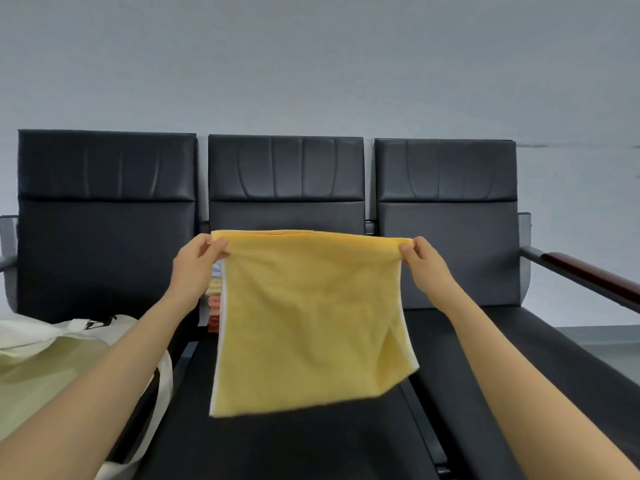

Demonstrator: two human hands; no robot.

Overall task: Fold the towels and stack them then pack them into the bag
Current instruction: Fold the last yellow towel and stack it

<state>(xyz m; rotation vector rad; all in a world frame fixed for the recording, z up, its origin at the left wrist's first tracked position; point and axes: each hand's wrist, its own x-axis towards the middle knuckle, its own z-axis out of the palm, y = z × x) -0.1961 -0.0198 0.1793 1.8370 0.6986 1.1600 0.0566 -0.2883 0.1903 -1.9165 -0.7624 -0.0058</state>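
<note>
A yellow towel (311,320), folded over at its top edge, hangs in the air above the middle seat. My left hand (197,263) pinches its top left corner and my right hand (424,261) pinches its top right corner, stretching the edge taut. Behind the towel's left side, a stack of folded towels (214,303) in white, yellow and orange shows partly on the middle seat; most of it is hidden. A pale cream bag (52,358) with long straps lies on the left seat under my left forearm.
A black three-seat bench (287,181) fills the view against a grey wall. A wooden armrest (588,275) sticks out at the right. The right seat (554,358) holds nothing visible.
</note>
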